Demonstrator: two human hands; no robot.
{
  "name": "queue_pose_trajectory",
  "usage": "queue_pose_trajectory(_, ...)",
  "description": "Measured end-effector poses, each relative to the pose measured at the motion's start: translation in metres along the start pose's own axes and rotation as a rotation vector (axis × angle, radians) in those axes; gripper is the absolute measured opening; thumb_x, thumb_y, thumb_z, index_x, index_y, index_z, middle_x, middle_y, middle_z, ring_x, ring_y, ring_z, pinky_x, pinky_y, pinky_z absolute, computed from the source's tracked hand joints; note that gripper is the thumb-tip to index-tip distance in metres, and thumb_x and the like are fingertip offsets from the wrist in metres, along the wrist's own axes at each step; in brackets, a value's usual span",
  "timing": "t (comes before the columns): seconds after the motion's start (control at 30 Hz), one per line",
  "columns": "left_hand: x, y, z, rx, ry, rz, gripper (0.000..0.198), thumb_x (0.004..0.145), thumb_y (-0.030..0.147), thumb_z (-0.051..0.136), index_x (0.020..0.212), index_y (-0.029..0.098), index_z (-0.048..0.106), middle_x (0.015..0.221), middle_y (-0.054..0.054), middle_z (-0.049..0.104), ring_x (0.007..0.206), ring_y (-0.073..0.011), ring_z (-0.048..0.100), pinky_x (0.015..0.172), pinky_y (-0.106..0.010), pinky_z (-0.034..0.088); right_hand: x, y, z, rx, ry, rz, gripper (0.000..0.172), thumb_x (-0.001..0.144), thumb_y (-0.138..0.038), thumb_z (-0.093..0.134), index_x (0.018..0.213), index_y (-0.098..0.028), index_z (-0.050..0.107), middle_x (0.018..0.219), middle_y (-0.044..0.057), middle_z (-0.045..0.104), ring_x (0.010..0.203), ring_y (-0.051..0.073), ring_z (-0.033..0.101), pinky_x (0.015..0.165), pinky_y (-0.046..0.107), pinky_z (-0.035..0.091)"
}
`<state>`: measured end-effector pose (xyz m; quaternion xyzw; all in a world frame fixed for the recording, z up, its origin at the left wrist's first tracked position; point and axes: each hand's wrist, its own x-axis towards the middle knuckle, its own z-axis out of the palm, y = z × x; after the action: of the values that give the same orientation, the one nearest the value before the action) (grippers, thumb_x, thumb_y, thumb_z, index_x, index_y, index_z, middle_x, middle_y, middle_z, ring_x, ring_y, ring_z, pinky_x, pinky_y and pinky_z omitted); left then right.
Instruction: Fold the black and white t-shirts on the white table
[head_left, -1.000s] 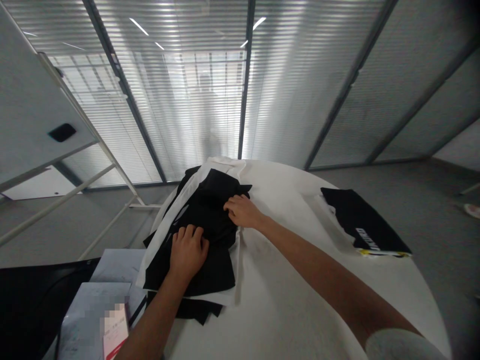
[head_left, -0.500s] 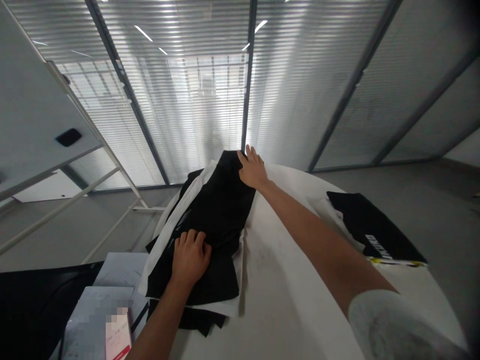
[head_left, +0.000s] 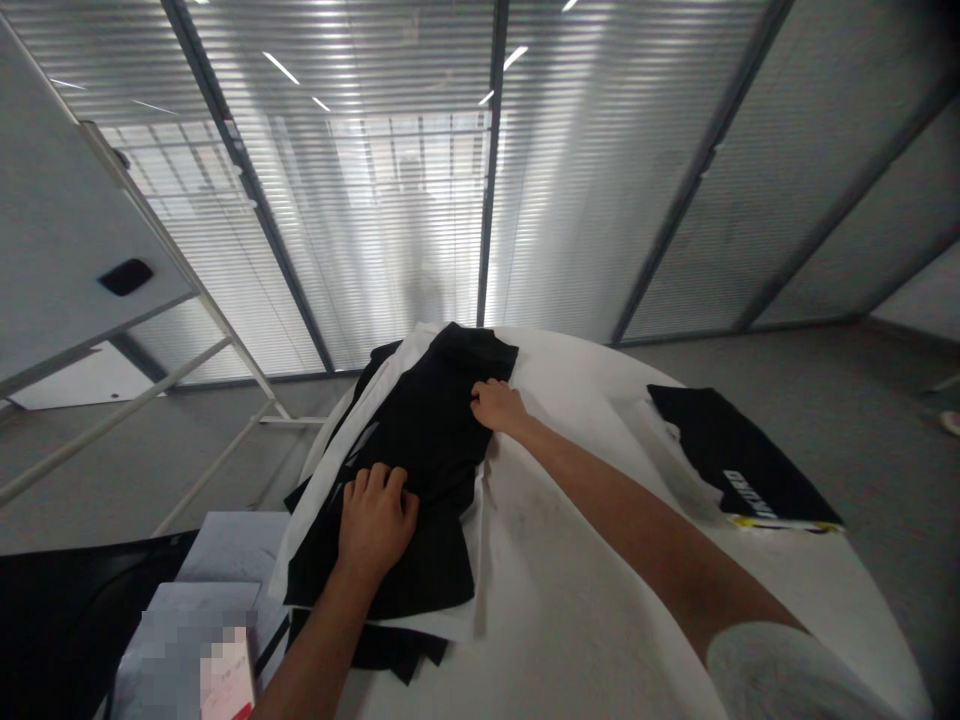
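Observation:
A black T-shirt (head_left: pixel 439 440) lies uppermost on a pile of garments at the table's left side. Under it, a white garment (head_left: pixel 330 460) shows along the left edge, and more black cloth (head_left: pixel 397 650) sticks out at the near end. My left hand (head_left: pixel 377 520) rests on the near part of the shirt, its bent fingers a little apart and pressing on the cloth. My right hand (head_left: pixel 499 405) is at the shirt's right edge farther up, with fingers curled in on the fabric. Its fingertips are partly hidden.
The garments lie on a round white table (head_left: pixel 570 620). Another folded black garment (head_left: pixel 735 450) with white lettering lies at right, on whitish material. Grey boxes (head_left: pixel 232 545) and a black surface (head_left: pixel 67 620) are at lower left. A whiteboard stand (head_left: pixel 112 425) stands left; blinds hang behind.
My right hand has drawn back toward me from the shirt's far end, and its spread fingers have curled in. The far end now looks rumpled. My left hand stays in place.

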<state>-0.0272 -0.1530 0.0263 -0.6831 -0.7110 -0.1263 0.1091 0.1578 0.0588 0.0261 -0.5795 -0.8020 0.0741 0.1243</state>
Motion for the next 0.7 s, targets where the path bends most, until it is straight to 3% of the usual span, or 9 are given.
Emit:
queue_pose_trajectory(0.13,0.001,0.000,0.000,-0.016,0.001,0.000,0.016,0.086,0.023,0.047,0.093,0.021,0.062,0.095,-0.007,0.058,0.092,-0.0247,0.051,0.080,-0.038,0.038,0.025,0.015,-0.003,0.079,-0.036,0.121,0.042,0.084,-0.034,0.049,0.123,-0.021,0.059,0.124,0.016,0.056,0.115,0.036,0.052,0.089,0.051,0.045)
queue_pose_trajectory(0.23,0.001,0.000,-0.001,-0.022,0.001,0.001,0.015,0.087,0.024,0.048,0.093,0.021,0.061,0.096,-0.007,0.057,0.092,-0.0245,0.051,0.081,-0.038,0.037,0.041,0.031,-0.005,0.096,-0.019,0.206,0.055,0.083,-0.034,0.048,0.134,-0.013,0.049,0.128,0.023,0.052,0.116,0.038,0.053,0.089,0.053,0.045)
queue_pose_trajectory(0.33,0.000,0.000,-0.001,-0.017,0.000,-0.004,0.015,0.086,0.023,0.048,0.092,0.021,0.061,0.096,-0.007,0.057,0.092,-0.0246,0.051,0.080,-0.038,0.037,0.052,0.040,-0.003,0.123,-0.014,0.207,0.066,0.079,-0.030,0.051,0.141,-0.010,0.040,0.131,0.024,0.051,0.116,0.037,0.053,0.092,0.052,0.044)
queue_pose_trajectory(0.43,0.000,0.000,-0.002,-0.013,-0.004,-0.006,0.015,0.086,0.023,0.048,0.093,0.021,0.061,0.095,-0.008,0.058,0.092,-0.0248,0.051,0.080,-0.038,0.037,0.061,0.035,0.001,0.166,-0.016,0.092,0.076,0.075,-0.020,0.053,0.147,-0.009,0.031,0.138,0.021,0.048,0.124,0.032,0.049,0.101,0.045,0.041)
queue_pose_trajectory(0.57,0.001,0.000,-0.001,-0.009,-0.009,-0.013,0.015,0.086,0.023,0.048,0.093,0.021,0.061,0.096,-0.007,0.058,0.092,-0.0249,0.051,0.079,-0.038,0.037,0.070,0.020,0.007,0.216,0.007,-0.111,0.083,0.071,-0.007,0.047,0.151,-0.008,0.022,0.152,0.016,0.031,0.139,0.023,0.032,0.113,0.036,0.030)
queue_pose_trajectory(0.7,0.000,-0.001,0.000,-0.010,-0.004,-0.009,0.016,0.086,0.022,0.048,0.095,0.022,0.062,0.097,-0.008,0.058,0.092,-0.0246,0.052,0.080,-0.038,0.037,0.067,0.014,0.011,0.271,0.093,-0.341,0.083,0.067,0.002,0.040,0.149,-0.006,0.027,0.156,0.014,0.021,0.144,0.020,0.020,0.117,0.037,0.023)
